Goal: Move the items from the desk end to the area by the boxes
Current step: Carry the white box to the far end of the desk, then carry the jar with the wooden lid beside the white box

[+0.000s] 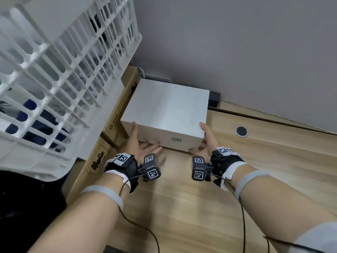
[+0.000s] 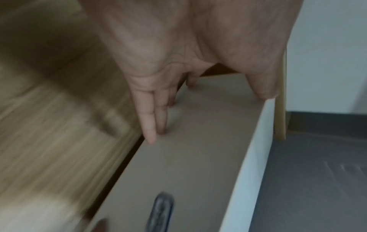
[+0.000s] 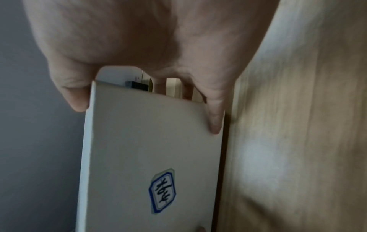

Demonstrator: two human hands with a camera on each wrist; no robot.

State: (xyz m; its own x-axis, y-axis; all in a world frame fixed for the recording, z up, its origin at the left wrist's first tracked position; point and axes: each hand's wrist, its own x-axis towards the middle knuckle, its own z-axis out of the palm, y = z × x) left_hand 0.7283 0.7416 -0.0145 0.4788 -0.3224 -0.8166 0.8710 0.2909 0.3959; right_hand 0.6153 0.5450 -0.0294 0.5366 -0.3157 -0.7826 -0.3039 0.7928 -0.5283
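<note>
A white box (image 1: 167, 110) with a small handwritten label (image 1: 176, 139) on its front lies on the wooden desk (image 1: 255, 170), against the brown cardboard boxes (image 1: 113, 125) on its left. My left hand (image 1: 144, 143) is at its front left corner, with straight fingers (image 2: 151, 125) flat on the front face (image 2: 198, 149) and the thumb at the top edge. My right hand (image 1: 206, 141) grips the front right corner. There the thumb (image 3: 77, 97) lies on the top, and fingers wrap the side and front of the box (image 3: 149, 141). The label (image 3: 162, 190) also shows in the right wrist view.
A white slatted plastic crate (image 1: 54, 79) holding dark items stands on the cardboard boxes at the left. A grey wall (image 1: 237, 42) runs close behind the box, with a dark block (image 1: 214, 98) at its foot. A round cable grommet (image 1: 241, 131) sits in the desk to the right.
</note>
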